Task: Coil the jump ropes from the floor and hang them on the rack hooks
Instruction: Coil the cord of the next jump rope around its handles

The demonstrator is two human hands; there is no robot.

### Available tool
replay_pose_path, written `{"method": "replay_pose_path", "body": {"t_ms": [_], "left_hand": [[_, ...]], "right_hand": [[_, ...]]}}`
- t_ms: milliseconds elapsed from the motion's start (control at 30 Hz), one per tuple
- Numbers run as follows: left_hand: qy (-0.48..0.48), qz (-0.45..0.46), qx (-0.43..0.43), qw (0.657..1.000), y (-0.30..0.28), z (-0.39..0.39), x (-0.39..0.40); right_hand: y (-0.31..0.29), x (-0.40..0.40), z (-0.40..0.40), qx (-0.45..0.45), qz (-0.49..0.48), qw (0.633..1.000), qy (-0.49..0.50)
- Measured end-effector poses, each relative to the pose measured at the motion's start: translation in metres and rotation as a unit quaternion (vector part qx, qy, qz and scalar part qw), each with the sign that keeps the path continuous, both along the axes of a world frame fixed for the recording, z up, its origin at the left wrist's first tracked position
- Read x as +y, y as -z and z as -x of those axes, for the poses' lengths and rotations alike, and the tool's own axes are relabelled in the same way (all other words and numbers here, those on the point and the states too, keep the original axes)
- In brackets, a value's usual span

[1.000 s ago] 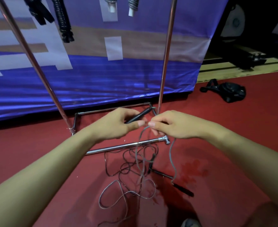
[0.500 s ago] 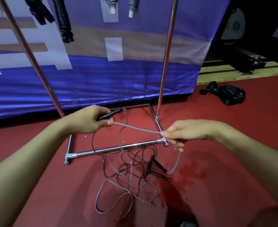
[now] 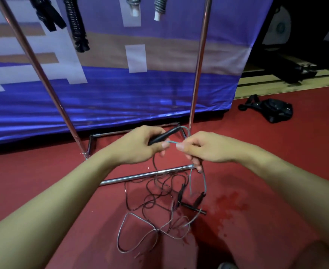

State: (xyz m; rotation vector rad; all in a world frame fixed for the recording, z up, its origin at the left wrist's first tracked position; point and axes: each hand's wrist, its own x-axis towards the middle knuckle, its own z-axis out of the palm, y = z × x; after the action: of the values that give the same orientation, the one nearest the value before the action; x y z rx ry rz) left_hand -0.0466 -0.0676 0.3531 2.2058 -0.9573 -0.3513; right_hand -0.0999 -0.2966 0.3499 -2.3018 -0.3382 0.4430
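Left hand [image 3: 138, 146] is gripping a black handle [image 3: 164, 135]; right hand [image 3: 204, 147], at its 3 o'clock, is pinching the grey rope [image 3: 172, 142]. Remaining ropes [image 3: 155, 206] are lying tangled on the floor [image 3: 276, 171] at 6 o'clock of the rack [image 3: 146, 174].

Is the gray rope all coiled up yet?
No. Most of the gray rope lies in loose loops on the red floor.

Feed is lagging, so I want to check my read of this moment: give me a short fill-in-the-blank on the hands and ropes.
1. The left hand grips a black ____ of the grey rope.
2. The right hand pinches the grey ____.
3. The tangled ropes lie on the red ____.
4. The black bag lies to the ____ of the rack.

Missing words: handle; rope; floor; right
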Motion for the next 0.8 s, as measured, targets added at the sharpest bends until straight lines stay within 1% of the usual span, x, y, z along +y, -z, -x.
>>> {"method": "replay_pose_path", "body": {"t_ms": [67,133,200,267,333,367,433,500,567,600,633,700,800], "left_hand": [[-0.026,-0.009,-0.015,1.000,-0.005,-0.010,0.010],[-0.072,0.004,-0.039,0.997,-0.008,-0.022,0.028],[-0.102,0.011,-0.050,0.994,-0.007,-0.031,0.047],[-0.114,-0.011,-0.053,0.992,-0.002,-0.033,0.058],[-0.136,-0.030,-0.065,0.988,0.004,-0.036,0.061],[-0.150,-0.034,-0.073,0.985,0.007,-0.038,0.061],[-0.180,-0.030,-0.078,0.980,0.011,-0.041,0.061],[-0.197,-0.009,-0.081,0.977,0.012,-0.039,0.056],[-0.191,0.011,-0.105,0.976,0.012,-0.033,0.047],[-0.183,0.021,-0.105,0.977,0.011,-0.030,0.042],[-0.175,0.033,-0.091,0.980,0.010,-0.026,0.036],[-0.142,0.066,-0.031,0.987,0.009,-0.018,0.026],[-0.075,0.109,0.059,0.989,0.009,0.001,0.004]], "right_hand": [[0.003,-0.003,-0.001,0.066,0.028,0.997,-0.025],[0.011,-0.011,-0.003,0.135,0.066,0.987,-0.048],[0.016,-0.019,-0.001,0.166,0.061,0.983,-0.048],[0.016,-0.023,-0.002,0.144,0.057,0.987,-0.046],[0.013,-0.019,-0.002,0.094,0.097,0.989,-0.062],[0.013,-0.017,-0.002,0.079,0.098,0.990,-0.065],[0.014,-0.013,-0.001,0.091,0.047,0.994,-0.042],[0.016,-0.011,0.001,0.106,-0.004,0.994,0.009],[0.013,-0.011,0.002,0.126,-0.078,0.987,0.062],[0.009,-0.010,0.002,0.145,-0.126,0.978,0.083],[0.005,-0.009,0.003,0.161,-0.172,0.966,0.105],[-0.006,-0.007,0.003,0.175,-0.262,0.935,0.165],[-0.016,-0.002,-0.001,0.176,-0.397,0.861,0.264]]}}
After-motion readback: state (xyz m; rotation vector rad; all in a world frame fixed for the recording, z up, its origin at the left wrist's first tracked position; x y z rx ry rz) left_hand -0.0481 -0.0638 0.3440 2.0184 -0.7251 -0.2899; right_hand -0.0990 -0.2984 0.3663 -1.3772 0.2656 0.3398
